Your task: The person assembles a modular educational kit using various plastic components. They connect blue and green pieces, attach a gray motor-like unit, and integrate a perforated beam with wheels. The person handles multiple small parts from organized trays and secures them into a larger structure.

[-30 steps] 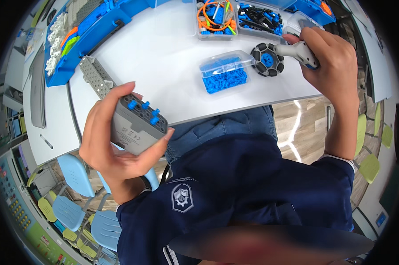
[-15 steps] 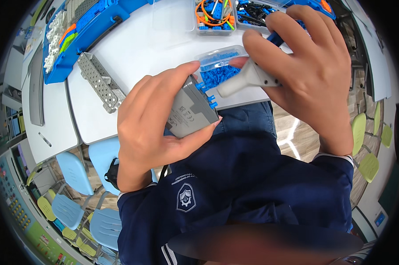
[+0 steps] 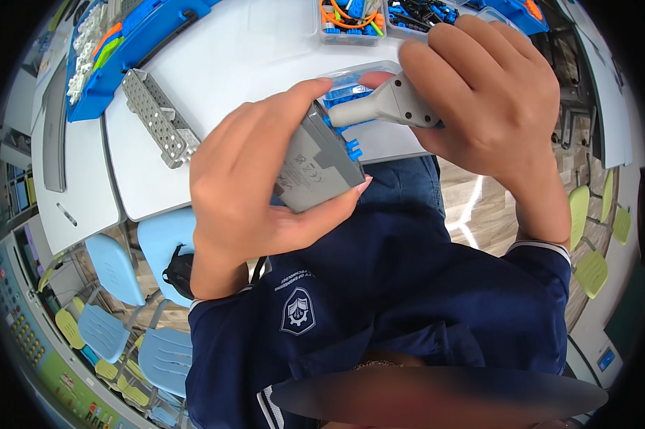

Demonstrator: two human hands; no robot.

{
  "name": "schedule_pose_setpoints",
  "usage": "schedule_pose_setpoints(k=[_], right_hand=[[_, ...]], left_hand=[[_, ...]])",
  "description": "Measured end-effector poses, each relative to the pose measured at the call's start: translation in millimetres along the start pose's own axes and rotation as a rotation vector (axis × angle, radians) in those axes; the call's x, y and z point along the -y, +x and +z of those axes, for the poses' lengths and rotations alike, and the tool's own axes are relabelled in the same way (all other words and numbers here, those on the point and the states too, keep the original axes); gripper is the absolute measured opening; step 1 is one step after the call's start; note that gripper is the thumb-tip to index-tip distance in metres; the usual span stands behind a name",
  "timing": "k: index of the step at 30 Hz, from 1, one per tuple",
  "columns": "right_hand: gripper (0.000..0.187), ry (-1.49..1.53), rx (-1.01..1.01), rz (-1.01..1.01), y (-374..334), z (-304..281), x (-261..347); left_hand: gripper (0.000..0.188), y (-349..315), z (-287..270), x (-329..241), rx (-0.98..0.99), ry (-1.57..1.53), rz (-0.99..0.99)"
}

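Whereas a second ago the hands were far apart, left hand (image 3: 258,193) low off the table's near edge and right hand (image 3: 490,100) out at the small clear tub of blue pins (image 3: 351,82), both now meet above that near edge. Left is closed around the grey hub block (image 3: 315,168), blue connectors facing the other hand. Right is wrapped around the grey handle-shaped part (image 3: 383,107), its nose at the block's top corner; contact looks likely, can't confirm. Judging by that: search over, mating stage. Perforated grey beam (image 3: 158,118) lies untouched near the table's left edge.
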State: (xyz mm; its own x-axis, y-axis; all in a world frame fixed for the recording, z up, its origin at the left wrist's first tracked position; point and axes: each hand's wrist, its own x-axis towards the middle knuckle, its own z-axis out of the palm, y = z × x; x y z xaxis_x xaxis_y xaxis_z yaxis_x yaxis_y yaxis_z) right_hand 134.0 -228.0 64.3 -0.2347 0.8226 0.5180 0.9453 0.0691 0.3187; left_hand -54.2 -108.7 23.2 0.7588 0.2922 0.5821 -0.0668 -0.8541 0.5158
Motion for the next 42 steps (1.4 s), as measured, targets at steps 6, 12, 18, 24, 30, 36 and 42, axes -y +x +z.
schedule_pose_setpoints(k=[6, 12, 18, 24, 30, 36, 42], right_hand=[[0.035, 0.105, 0.001, -0.144, -19, 9, -11], [0.037, 0.156, 0.051, -0.157, -18, -3, -19], [0.034, -0.082, 0.098, 0.098, -37, -14, -53], [0.036, -0.047, 0.279, 0.157, -53, -16, -31], [0.036, -0.032, 0.384, 0.230, -49, -9, -5], [0.037, -0.003, 0.366, 0.251, -56, 2, 3], [0.036, 0.025, 0.368, 0.264, -53, 4, 3]], left_hand=[[0.063, -1, -9, -4, 0.106, -0.073, -0.086], [0.066, -8, -25, -8, 0.235, 0.003, -0.109], [0.075, -11, -40, 3, 0.047, -0.076, -0.113], [0.069, -15, -20, 0, 0.134, -0.213, -0.212], [0.068, -14, -3, -2, 0.321, -0.231, -0.051], [0.071, -13, 10, -10, 0.502, -0.138, -0.141], [0.068, -6, 20, -9, 0.420, -0.113, -0.112]])
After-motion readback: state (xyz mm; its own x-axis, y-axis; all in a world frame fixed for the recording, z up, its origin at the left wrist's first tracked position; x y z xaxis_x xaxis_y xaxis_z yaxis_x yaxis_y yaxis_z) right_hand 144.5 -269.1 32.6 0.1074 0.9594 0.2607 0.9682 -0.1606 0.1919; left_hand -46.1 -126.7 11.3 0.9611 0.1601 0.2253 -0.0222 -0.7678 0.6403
